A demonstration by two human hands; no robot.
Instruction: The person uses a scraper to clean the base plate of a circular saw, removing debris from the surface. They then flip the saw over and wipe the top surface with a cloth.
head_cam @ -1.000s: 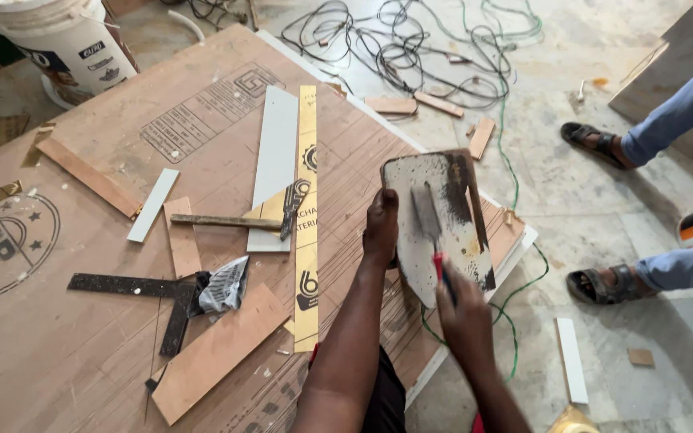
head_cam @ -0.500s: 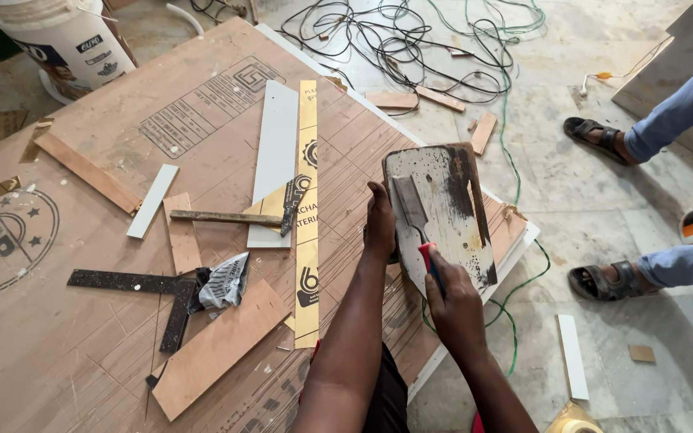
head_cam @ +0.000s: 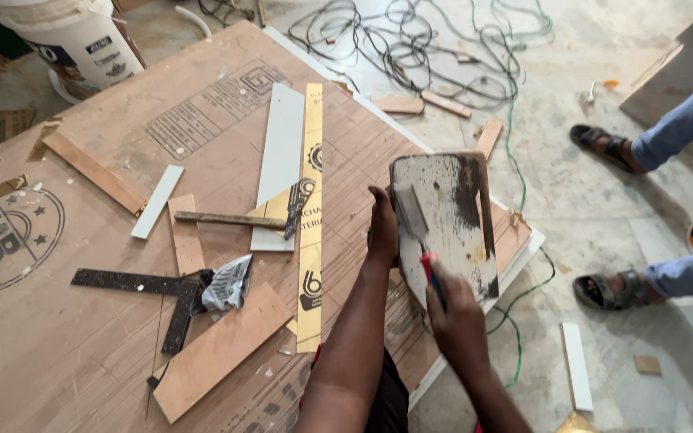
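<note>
- On the brown table, my left hand grips the white board.
- My right hand squeezes a scraper flat on it.

A large brown plywood sheet lies on the floor. At its right edge the left hand steadies a rounded, paste-smeared board, with the right hand just below holding a red-handled putty knife on it. Left of the board lie a long yellow printed strip, a hammer and a black metal square. A white plastic bucket stands at the far left corner; tangled cables lie beyond the far edge.
</note>
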